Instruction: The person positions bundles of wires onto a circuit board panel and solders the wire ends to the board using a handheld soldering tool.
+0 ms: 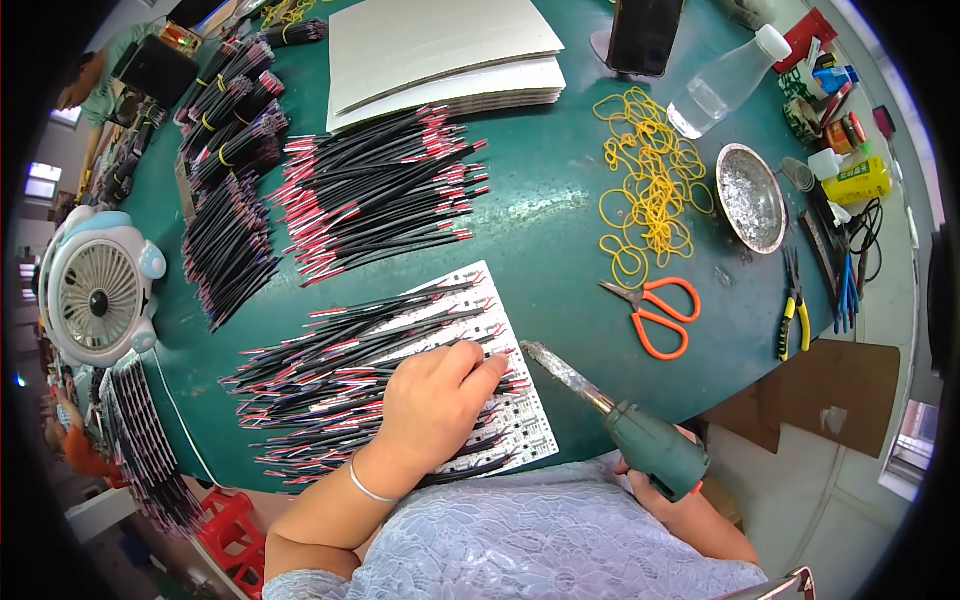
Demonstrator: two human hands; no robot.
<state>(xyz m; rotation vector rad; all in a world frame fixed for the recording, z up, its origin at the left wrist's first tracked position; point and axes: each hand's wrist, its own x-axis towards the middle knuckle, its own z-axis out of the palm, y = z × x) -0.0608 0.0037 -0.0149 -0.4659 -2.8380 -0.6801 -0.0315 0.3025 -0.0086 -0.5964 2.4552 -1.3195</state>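
Note:
A white circuit board panel (528,425) lies tilted on the table in front of me, with many black cables (330,345) across it, their ends red, white and bluish. My left hand (435,395) rests over the cables, thumb and forefinger closed near the board's right side on a cable end. In my right hand (655,492) is a green soldering iron (655,445) with a gun-like body. Its metal tip points up and left, just off the board's right edge, apart from my left fingers. Most of my right fingers are hidden behind the iron.
Beyond lie a cable pile (385,195) and white boards (445,60). Rightward are orange-handled scissors (665,315), yellow rubber bands (655,185), a metal bowl (750,198), a bottle (725,85), a phone (645,38) and pliers (793,310). At left stands a fan (98,290) beside bundled cables (230,150).

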